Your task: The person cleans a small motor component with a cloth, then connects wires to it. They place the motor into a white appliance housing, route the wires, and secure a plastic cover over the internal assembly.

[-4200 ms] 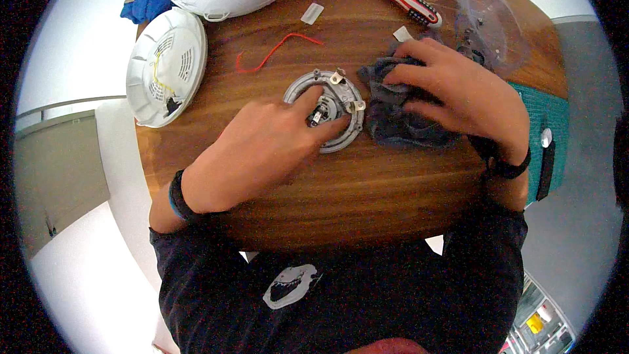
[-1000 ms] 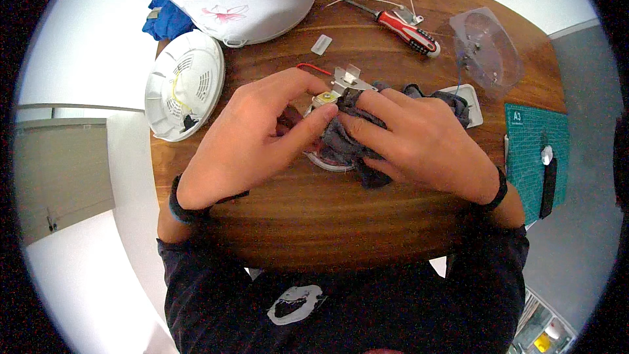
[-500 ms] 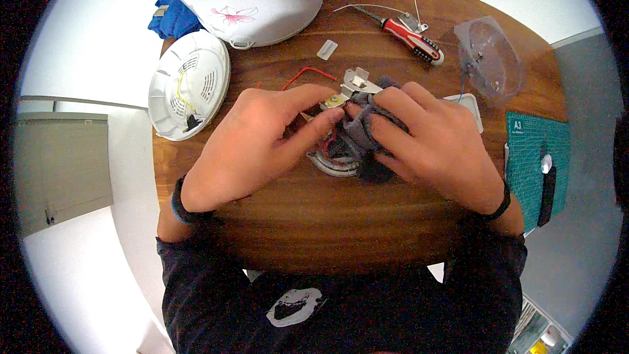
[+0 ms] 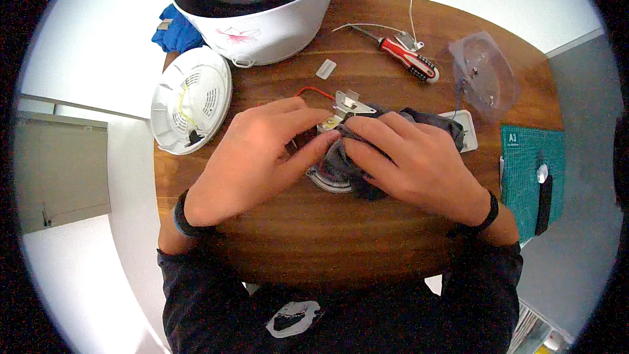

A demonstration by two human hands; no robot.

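My left hand (image 4: 252, 154) is closed in a pinch, thumb and forefinger on the end of a thin metal bracket (image 4: 355, 107) with a small brass-coloured piece. A dark grey cloth (image 4: 429, 117) lies bunched under and around my right hand (image 4: 419, 160), whose fingers grip it against the bracket. Below the fingers a round pale-rimmed part (image 4: 331, 185) shows on the table, mostly covered by the cloth and hands. From behind my left hand a red wire (image 4: 316, 91) bends away. What the fingertips press on is partly hidden.
A large white tub (image 4: 268, 39) stands at the back left, with a round white vented cover (image 4: 192, 101) in front. Further right lie a red screwdriver (image 4: 409, 59), a clear plastic tray (image 4: 485, 78) holding small parts, a white piece (image 4: 466, 132) and a green cutting mat (image 4: 527, 177).
The cloth now spreads farther right, beyond my right hand. My right fingers sit closer to the left fingertips. The whole view has shifted, so everything appears slightly lower.
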